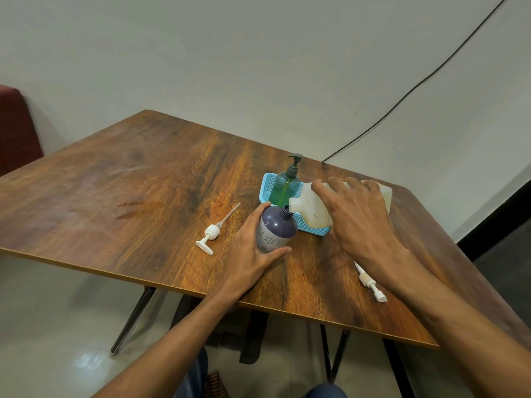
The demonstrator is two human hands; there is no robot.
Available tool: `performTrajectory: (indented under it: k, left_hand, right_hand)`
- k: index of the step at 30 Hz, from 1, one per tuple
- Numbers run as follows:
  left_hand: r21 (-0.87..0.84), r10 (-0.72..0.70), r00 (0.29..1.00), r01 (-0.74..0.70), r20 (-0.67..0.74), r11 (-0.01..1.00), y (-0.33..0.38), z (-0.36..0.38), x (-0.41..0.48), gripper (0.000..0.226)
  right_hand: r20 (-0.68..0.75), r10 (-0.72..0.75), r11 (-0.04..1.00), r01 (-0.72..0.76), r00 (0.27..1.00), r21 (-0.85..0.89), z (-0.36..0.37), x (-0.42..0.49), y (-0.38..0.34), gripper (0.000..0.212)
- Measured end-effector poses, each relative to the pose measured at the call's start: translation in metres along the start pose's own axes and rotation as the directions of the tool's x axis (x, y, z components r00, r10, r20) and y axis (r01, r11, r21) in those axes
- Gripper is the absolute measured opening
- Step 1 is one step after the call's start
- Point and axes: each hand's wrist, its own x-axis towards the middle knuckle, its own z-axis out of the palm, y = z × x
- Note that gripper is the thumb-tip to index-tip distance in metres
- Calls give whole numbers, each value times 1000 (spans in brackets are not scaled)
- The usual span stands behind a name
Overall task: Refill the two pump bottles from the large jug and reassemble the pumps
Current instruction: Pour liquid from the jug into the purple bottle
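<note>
The left grip [253,248] is wrapped round the purple pump bottle [276,228] — thumb across its near side, fingers curled round its far side — and holds it tilted, its open neck leaning toward the right grip. Whether its base rests on the surface [143,182] is hidden by the hand. The right grip [356,214] clasps the large jug [311,209] from above, fingers spread and curled over its top. The jug is tipped over so that its spout sits right at the bottle's neck; whether liquid runs cannot be told. Just beyond the 2 grips sits a blue basket [265,186], and in it a green pump bottle [286,185] stands upright with its dark pump on. Left of the left grip, apart from it, lies 1 white pump [211,231], its thin tube pointing away. A 2nd white pump [370,281] lies nearer than the right grip, just beside the forearm and partly hidden under it. The surface is dark wood grain on thin black legs [135,317]. Beyond it is a plain pale wall [258,53] with a black cable [431,79] slanting down it — far off to the left a red seat [14,127], and below, a pale floor [57,311].
</note>
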Motion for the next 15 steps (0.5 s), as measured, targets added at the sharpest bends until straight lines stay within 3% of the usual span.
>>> performTrajectory:
  k: [15]
  left_hand:
    - [3,-11,1000,11,3,1000,-1,0,0,97]
  right_hand:
    - [9,1,1000,-1,1000,-23,-1,2,-1,82]
